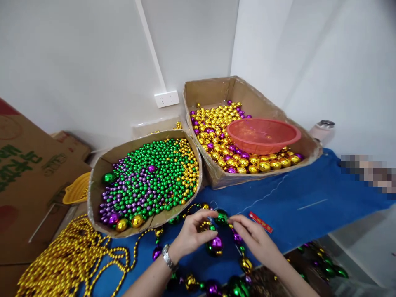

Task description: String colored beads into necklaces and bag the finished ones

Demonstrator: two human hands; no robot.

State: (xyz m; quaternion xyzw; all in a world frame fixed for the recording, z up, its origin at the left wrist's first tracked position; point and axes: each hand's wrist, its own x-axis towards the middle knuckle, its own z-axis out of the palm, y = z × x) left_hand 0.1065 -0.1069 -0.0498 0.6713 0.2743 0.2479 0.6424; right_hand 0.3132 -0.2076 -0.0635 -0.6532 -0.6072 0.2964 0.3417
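— Nearest the front edge of the table (309, 194), what do we log first?

— Our two hands. Left hand (193, 235), a watch (167, 256) at the wrist, fingers pinched around the bead strand (216, 243) beside a green bead (221, 217). Right hand (253, 239), fingertips closed on the same strand just across from the left, near a purple bead. Neither hand lies loose; both grip the strand.

— And the strand itself?

— Large purple, green and gold beads, running between our hands and looping down past the front edge. By our judgement, stringing is the step in hand; the next move calls for a steady pinch on the thread end and one more bead brought to it.

— Items close by?

— A small red strip (260, 222) on the blue cloth, just right of the right hand. A white thread (266, 196) lying slack across the cloth behind it. A heap of gold bead chains (71, 260) at the front left corner.

— Further back?

— Left cardboard tray (93, 194): small green, purple and gold beads. Behind its left side, a yellow basket (76, 189). Right cardboard tray (216, 173), toward the back edge: larger gold and purple beads, with a red plastic bowl (262, 135) resting on them.

— Last entries?

— A cardboard box (27, 173) along the left edge, and a wall socket (166, 99) on the wall behind.
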